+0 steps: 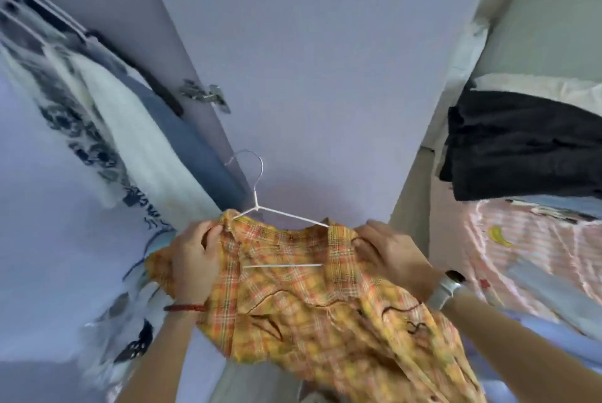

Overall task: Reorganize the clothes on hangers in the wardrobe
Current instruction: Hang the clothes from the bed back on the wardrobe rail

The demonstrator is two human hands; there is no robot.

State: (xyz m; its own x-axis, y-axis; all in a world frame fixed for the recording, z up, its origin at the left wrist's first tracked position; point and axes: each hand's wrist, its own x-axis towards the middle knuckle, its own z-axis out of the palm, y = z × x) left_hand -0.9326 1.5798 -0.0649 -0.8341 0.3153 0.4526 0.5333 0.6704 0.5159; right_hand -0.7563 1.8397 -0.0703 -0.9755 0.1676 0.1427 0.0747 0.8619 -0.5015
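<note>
A yellow-orange plaid shirt [312, 298] hangs on a white wire hanger [257, 200] in front of me, its hook pointing up toward the open wardrobe door. My left hand [195, 262] grips the shirt's left shoulder over the hanger arm, fingers curled into the cloth. My right hand [391, 252] holds the right shoulder near the collar, fingers pressed down on the fabric. Several garments hang in the wardrobe at the left: a white one with a dark print [81, 129], a white one [136, 129] and a blue one [195, 148].
The lilac wardrobe door [325, 60] stands open straight ahead, with a metal hinge [205, 94] on its left edge. At the right a bed with a pink striped sheet [537, 249] carries a folded black garment [521, 148] and pale blue cloth [553, 292].
</note>
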